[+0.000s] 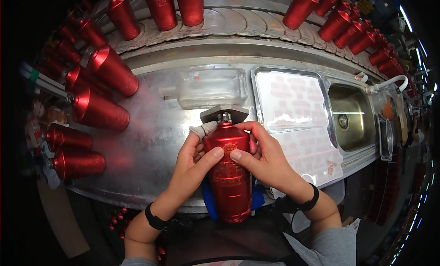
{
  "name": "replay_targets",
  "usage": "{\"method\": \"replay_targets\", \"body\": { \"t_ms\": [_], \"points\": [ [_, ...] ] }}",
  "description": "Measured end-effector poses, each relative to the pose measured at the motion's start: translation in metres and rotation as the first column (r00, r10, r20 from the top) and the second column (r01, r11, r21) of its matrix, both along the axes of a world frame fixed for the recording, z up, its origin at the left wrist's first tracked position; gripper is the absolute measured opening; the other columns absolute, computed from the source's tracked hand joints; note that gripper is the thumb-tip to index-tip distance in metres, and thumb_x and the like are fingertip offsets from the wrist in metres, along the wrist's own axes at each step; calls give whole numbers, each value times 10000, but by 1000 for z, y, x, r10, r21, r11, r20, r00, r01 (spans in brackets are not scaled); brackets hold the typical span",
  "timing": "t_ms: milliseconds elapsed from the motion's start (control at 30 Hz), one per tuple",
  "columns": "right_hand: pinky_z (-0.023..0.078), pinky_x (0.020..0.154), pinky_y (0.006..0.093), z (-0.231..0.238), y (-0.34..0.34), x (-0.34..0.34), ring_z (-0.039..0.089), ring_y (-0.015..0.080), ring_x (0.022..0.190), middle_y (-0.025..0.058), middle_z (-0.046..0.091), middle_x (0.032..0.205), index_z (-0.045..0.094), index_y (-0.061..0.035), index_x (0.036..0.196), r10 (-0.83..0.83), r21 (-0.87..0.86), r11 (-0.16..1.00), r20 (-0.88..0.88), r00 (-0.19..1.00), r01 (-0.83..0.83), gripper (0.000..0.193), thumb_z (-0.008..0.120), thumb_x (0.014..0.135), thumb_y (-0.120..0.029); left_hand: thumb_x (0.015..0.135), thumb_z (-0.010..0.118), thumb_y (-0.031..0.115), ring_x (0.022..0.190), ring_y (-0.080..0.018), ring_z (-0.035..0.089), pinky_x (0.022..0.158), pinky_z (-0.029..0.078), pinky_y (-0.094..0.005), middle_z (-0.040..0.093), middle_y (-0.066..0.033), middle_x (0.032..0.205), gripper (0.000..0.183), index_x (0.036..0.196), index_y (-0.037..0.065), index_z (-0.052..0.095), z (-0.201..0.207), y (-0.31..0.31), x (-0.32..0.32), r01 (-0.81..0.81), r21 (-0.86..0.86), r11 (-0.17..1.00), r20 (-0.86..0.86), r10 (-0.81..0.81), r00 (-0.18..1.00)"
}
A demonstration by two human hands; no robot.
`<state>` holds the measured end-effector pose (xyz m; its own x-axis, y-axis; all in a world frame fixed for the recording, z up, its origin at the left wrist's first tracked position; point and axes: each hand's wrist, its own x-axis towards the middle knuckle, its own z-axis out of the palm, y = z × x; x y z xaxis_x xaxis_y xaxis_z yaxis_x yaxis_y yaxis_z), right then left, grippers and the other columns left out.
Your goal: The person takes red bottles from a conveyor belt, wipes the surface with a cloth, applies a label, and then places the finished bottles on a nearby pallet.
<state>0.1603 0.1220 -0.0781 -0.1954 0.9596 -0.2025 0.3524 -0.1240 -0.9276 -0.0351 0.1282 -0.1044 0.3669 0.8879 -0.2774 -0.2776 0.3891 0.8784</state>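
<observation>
Red bottle (231, 186) front and centre, right at the near edge of the metal table (146, 160), its bare threaded neck pointing away and its base toward the person's body! Both hands are on it: left hand (192, 165) partly curled round one side, right hand (268, 160) partly curled round the other, the two thumbs pressed on the front, close to a golden emblem. Look at the left hand, a pale wrap (204, 129) on one finger, and just beyond the neck sits a grey block (208, 114). Blue cloth (209, 203) peeks out beneath the bottle. Farther out, a clear glass bottle (213, 88) lies on its side, and to its right comes a metal-rimmed tray (255, 85) bearing a white sheet (293, 99) with faint reddish prints, then a sink (355, 101) and white tap (389, 84). More red bottles (112, 71) crowd the left end, and across the back a slatted conveyor (233, 22) carries others!
</observation>
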Motion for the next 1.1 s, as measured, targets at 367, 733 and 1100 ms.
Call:
{"method": "replay_targets", "body": {
  "t_ms": [367, 733, 1100],
  "points": [
    [517, 828, 368, -9, 0, -1, 669, 292, 968, 202, 652, 1058, 485, 27, 1213, -25, 29, 999, -110, 994, 29, 497, 678, 897, -305, 904, 671, 171, 1100, -149, 590, 960, 463, -302, 594, -103, 1228, 513, 1344, 16, 459, 11, 8, 8, -13, 40, 999, -79, 16, 997],
    [508, 817, 388, -9, 0, 1, 652, 328, 959, 212, 635, 1038, 491, 23, 1207, -11, 117, 993, -71, 997, 19, 468, 648, 902, -297, 898, 684, 144, 1083, -150, 587, 936, 478, -300, 600, -115, 1200, 473, 1303, 10, 482, 13, 11, 16, -21, 31, 999, -92, 24, 995],
    [435, 617, 308, -5, 7, 4, 548, 148, 657, 79, 570, 696, 536, -5, 1172, -24, -7, 1000, -11, 1000, 24, 416, 636, 922, -322, 911, 681, 189, 1168, -178, 557, 1017, 435, -321, 550, -132, 1294, 628, 1424, 13, 365, 6, -3, 5, 12, 81, 997, -107, -3, 994]
  ]
}}
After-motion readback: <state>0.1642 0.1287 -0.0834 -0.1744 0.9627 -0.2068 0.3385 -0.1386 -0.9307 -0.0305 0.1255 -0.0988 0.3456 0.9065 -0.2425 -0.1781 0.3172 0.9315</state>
